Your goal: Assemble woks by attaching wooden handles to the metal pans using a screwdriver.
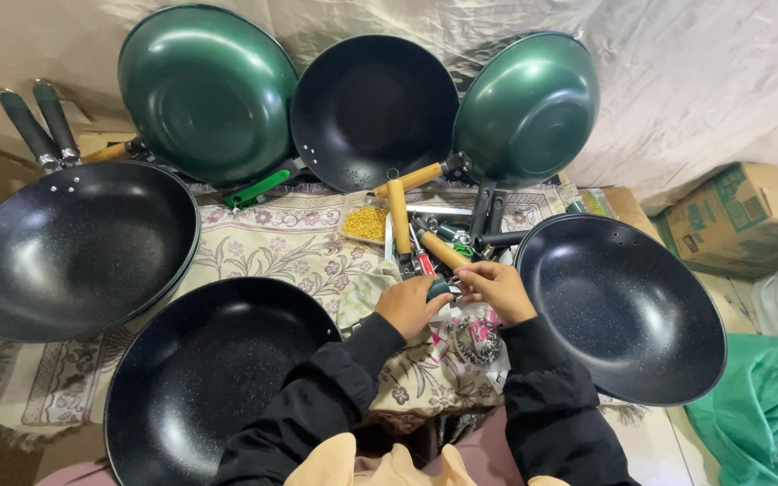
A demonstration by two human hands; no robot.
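1. Head view shows the left hand (411, 304) curled shut around a small dark-green handle (438, 289), held just above the floral cloth (272, 243).
2. The right hand (497, 290) pinches the wooden handle (443, 250) where it meets the green piece; its fingers are closed on it.
3. Judged from this, the grip works best with both pieces kept in line and held steady close to the joint, clear of the handle pile (461, 236) behind.
4. Yellow screws (366, 223) lie in a tray beside that pile.
5. Black woks (619, 306) and green woks (209, 90) ring the cloth; a cardboard box (740, 216) sits right, against a draped sheet.
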